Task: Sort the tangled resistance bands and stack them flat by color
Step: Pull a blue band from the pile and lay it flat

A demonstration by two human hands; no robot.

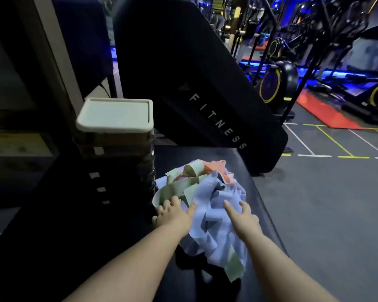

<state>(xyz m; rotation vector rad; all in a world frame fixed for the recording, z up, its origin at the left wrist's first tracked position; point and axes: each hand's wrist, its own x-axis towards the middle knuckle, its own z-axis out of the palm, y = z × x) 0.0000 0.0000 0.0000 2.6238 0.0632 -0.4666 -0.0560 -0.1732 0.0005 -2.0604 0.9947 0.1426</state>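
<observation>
A white tray (115, 114) sits atop a weight stack (127, 158); behind it leans a black pad (183, 68) lettered FITNESS, with exercise bikes (277, 82) farther right.

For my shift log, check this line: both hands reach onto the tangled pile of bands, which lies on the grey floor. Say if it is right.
One point is wrong: the pile of bands lies on the black padded bench, not the grey floor; the head view shows it. The left hand and right hand do both reach onto the tangled pile.
</observation>
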